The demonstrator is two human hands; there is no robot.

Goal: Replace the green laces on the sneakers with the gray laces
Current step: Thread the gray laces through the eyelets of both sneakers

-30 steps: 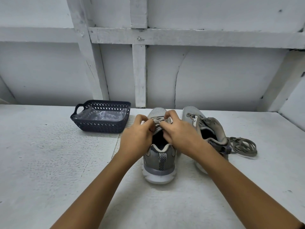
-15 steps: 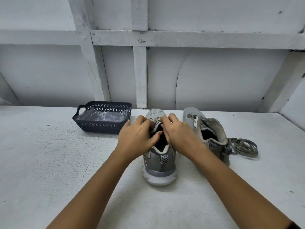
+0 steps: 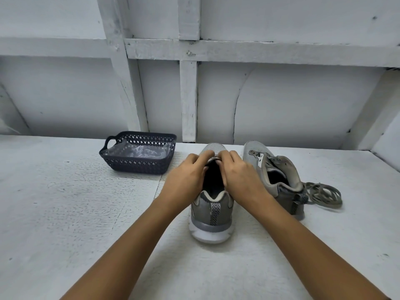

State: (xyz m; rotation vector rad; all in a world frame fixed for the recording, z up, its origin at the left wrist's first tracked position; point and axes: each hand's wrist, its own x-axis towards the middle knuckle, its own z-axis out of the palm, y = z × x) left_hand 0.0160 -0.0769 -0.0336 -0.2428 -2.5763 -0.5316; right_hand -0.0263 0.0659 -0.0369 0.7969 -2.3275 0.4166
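A grey sneaker (image 3: 211, 215) stands heel towards me in the middle of the white table. My left hand (image 3: 186, 180) and my right hand (image 3: 240, 178) sit on either side of its opening, fingers curled over the lace area near the tongue, pinching something small there that the fingers hide. A second grey sneaker (image 3: 275, 174) leans to the right of it, without a lace in its upper eyelets. A loose coil of grey-green lace (image 3: 324, 194) lies on the table beside that shoe's heel.
A dark plastic basket (image 3: 138, 155) lined with clear plastic stands at the back left of the table (image 3: 65, 213). A white wall with wooden battens rises right behind the table. Another white panel closes the right side.
Both hands have slid forward and lower over the shoe's lace area, closing together near the toe end of the opening. The shoes, lace coil and basket have not moved.
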